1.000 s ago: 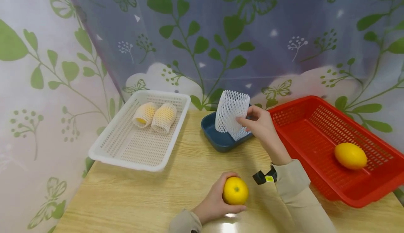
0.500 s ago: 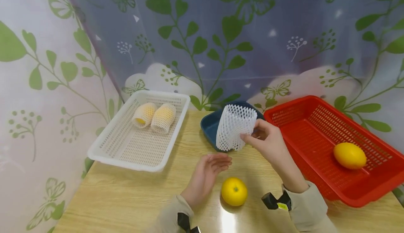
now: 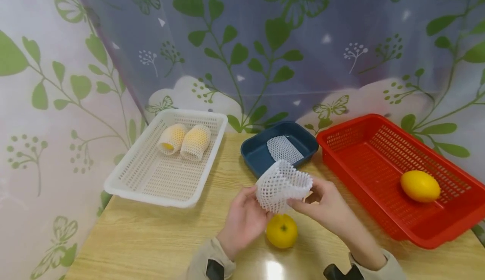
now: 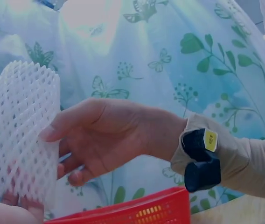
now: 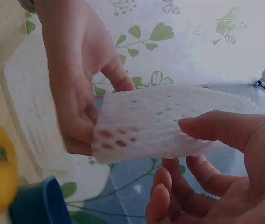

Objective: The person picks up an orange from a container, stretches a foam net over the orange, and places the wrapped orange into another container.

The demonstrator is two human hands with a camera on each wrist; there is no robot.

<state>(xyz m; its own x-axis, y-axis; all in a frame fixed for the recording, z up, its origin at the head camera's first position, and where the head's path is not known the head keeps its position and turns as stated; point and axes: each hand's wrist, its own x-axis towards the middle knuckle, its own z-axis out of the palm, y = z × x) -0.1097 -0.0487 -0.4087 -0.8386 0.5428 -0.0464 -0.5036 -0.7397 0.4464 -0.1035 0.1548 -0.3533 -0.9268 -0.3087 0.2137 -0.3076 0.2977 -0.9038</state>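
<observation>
A white foam fruit net [image 3: 278, 189] is held in the air between both hands. My right hand [image 3: 326, 206] pinches its right side, the thumb lying on the mesh in the right wrist view. My left hand [image 3: 246, 221] is cupped at the other end of the net; its fingers [image 5: 116, 137] show through the holes. Below the net, an orange [image 3: 282, 231] sits on the table, apart from both palms as far as I can tell. Another foam net [image 3: 284, 148] lies flat in the dark blue tray [image 3: 251, 151] just behind.
On the left stands a white basket [image 3: 151, 193] with two net-wrapped yellow fruits [image 3: 195, 143]. To the right is a red basket [image 3: 363, 166] with one bare yellow fruit [image 3: 419, 186]. All stand on a wooden table [image 3: 144, 233] before a patterned curtain [image 3: 242, 40].
The left hand has let go of the orange and moved up to the net. My right hand has brought the net from over the blue tray towards the left hand and turned it.
</observation>
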